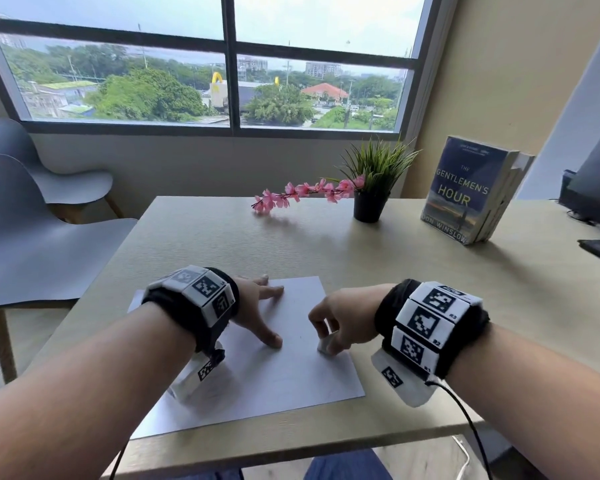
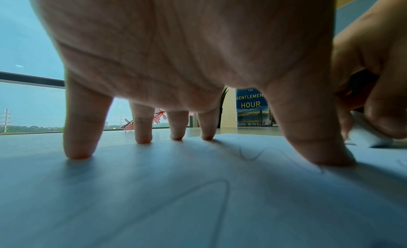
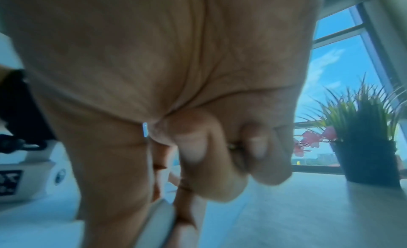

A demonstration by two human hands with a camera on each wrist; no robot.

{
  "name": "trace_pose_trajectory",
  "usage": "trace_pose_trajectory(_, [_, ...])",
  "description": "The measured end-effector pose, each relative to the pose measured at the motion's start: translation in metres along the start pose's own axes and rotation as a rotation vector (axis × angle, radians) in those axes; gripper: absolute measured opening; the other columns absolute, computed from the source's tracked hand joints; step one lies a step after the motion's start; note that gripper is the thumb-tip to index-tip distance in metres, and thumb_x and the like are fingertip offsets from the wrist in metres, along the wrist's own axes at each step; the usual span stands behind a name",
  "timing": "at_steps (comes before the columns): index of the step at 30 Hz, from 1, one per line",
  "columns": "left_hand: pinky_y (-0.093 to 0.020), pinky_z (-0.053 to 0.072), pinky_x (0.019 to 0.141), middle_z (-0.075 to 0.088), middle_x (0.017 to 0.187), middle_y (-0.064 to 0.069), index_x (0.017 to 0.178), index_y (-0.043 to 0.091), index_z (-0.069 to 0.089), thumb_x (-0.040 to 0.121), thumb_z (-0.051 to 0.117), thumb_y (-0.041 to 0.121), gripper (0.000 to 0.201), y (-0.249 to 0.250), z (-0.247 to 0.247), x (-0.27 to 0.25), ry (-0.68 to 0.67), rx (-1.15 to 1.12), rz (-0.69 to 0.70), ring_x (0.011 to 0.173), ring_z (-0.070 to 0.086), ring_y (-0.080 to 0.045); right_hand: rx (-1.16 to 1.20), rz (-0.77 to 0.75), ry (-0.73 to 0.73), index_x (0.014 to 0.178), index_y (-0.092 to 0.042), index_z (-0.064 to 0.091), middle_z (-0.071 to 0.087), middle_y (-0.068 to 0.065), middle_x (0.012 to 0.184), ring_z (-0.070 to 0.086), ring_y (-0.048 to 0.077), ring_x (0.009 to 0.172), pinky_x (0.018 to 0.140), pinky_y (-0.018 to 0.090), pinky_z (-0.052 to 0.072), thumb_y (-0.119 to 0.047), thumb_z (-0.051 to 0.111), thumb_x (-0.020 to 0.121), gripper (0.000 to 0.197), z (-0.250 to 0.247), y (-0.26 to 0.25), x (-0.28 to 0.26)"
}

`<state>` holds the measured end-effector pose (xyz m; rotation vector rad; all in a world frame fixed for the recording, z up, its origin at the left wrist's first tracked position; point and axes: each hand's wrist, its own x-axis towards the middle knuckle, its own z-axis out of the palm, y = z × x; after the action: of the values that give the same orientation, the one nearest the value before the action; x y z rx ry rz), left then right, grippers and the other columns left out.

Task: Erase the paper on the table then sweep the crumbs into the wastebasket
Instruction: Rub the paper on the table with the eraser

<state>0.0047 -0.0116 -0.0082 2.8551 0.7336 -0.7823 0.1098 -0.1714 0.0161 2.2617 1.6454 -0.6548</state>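
white sheet of paper (image 1: 284, 372) flat on the pale wooden table (image 1: 413, 278) near its front edge, left hand (image 1: 257, 306) spread, fingertips (image 2: 78, 152) pressing the sheet, right hand (image 1: 340, 320) pinching a small white eraser (image 1: 326, 346) against the paper, faint pencil lines under the left hand

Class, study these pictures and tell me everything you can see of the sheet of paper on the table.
The paper is a white rectangular sheet lying flat on the beige table, near its front edge, turned slightly askew. The left wrist view shows faint curved pencil lines on it. The left hand presses it down with spread fingertips. The right hand pinches a white eraser whose lower end touches the sheet. No crumbs are discernible.
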Motion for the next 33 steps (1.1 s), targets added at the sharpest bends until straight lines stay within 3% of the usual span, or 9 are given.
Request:
trace_pose_trajectory(3, [-0.043,0.017,0.119,-0.005,0.160,0.014,0.148,0.044,0.004,0.062,0.067,0.074,0.111,-0.001,0.000,0.000,0.006,-0.025,0.011,0.148,0.012,-0.018,0.006,0.032,-0.026,0.098,-0.022,0.059,0.073,0.000,0.097,0.058,0.014,0.078,0.066,0.027,0.043,-0.033,0.066,0.088,0.016,-0.003,0.002,0.003])
trace_pose_trajectory(5, [-0.044,0.019,0.118,-0.007,0.160,0.012,0.148,0.045,0.008,0.060,0.067,0.074,0.110,-0.003,-0.003,0.000,0.017,-0.031,-0.009,0.148,0.012,-0.019,0.008,0.042,-0.007,0.100,-0.020,0.059,0.071,0.000,0.090,0.057,0.015,0.078,0.060,0.024,0.040,-0.031,0.065,0.089,0.017,-0.005,0.000,0.008])
trace_pose_trajectory(9, [-0.054,0.013,0.117,-0.016,0.159,0.005,0.146,0.048,0.014,0.068,0.055,0.079,0.094,-0.003,-0.008,-0.002,0.120,0.095,-0.075,0.148,-0.007,-0.027,0.072,0.078,0.102,0.109,-0.013,0.061,0.068,0.002,0.085,0.057,0.016,0.080,0.053,0.019,0.036,-0.032,0.062,0.091,0.026,-0.011,-0.001,0.016])
trace_pose_trajectory(11, [-0.053,0.015,0.117,-0.009,0.160,0.006,0.146,0.049,0.016,0.072,0.051,0.078,0.087,-0.001,-0.008,-0.004,0.118,0.106,-0.070,0.148,-0.002,-0.026,0.097,0.093,0.120,0.110,-0.012,0.062,0.068,0.001,0.086,0.057,0.014,0.082,0.052,0.018,0.036,-0.031,0.064,0.091,0.027,-0.015,-0.001,0.019])
trace_pose_trajectory(16, [-0.044,0.018,0.118,-0.002,0.160,0.015,0.145,0.052,0.006,0.057,0.065,0.079,0.110,-0.008,-0.005,-0.007,-0.029,-0.015,-0.060,0.148,0.012,-0.017,0.064,0.094,0.150,0.099,-0.016,0.061,0.065,0.002,0.083,0.056,0.015,0.077,0.048,0.019,0.033,-0.026,0.064,0.091,0.014,-0.017,-0.005,0.024])
trace_pose_trajectory(22, [-0.045,0.020,0.117,-0.004,0.159,0.017,0.145,0.053,0.003,0.056,0.064,0.079,0.111,-0.007,-0.004,-0.008,-0.034,0.006,-0.064,0.147,0.013,-0.018,0.070,0.024,0.109,0.092,-0.017,0.060,0.057,-0.007,0.062,0.056,0.017,0.074,0.051,0.018,0.036,-0.027,0.067,0.088,0.013,-0.014,-0.013,0.025])
trace_pose_trajectory(26, [-0.046,0.020,0.117,-0.005,0.159,0.017,0.144,0.054,0.002,0.057,0.064,0.079,0.110,-0.007,-0.005,-0.009,-0.040,-0.002,-0.065,0.147,0.013,-0.018,0.068,0.078,0.093,0.094,-0.018,0.058,0.058,-0.007,0.065,0.055,0.015,0.074,0.049,0.018,0.033,-0.029,0.066,0.089,0.014,-0.022,-0.008,0.027])
trace_pose_trajectory(30, [-0.045,0.021,0.117,-0.006,0.159,0.016,0.145,0.053,0.001,0.058,0.063,0.080,0.110,-0.007,-0.005,-0.009,-0.040,0.009,-0.061,0.147,0.013,-0.019,-0.006,0.021,0.134,0.092,-0.016,0.058,0.060,-0.001,0.072,0.051,0.013,0.057,0.047,0.019,0.032,-0.024,0.064,0.089,0.010,-0.013,-0.020,0.027])
trace_pose_trajectory(33, [-0.045,0.022,0.117,-0.006,0.159,0.015,0.145,0.052,0.002,0.060,0.063,0.078,0.108,-0.006,-0.005,-0.011,-0.033,0.011,-0.060,0.147,0.014,-0.019,0.060,-0.029,0.059,0.092,-0.018,0.061,0.065,-0.001,0.076,0.059,0.016,0.070,0.054,0.020,0.040,-0.032,0.068,0.086,0.016,-0.012,-0.022,0.025])
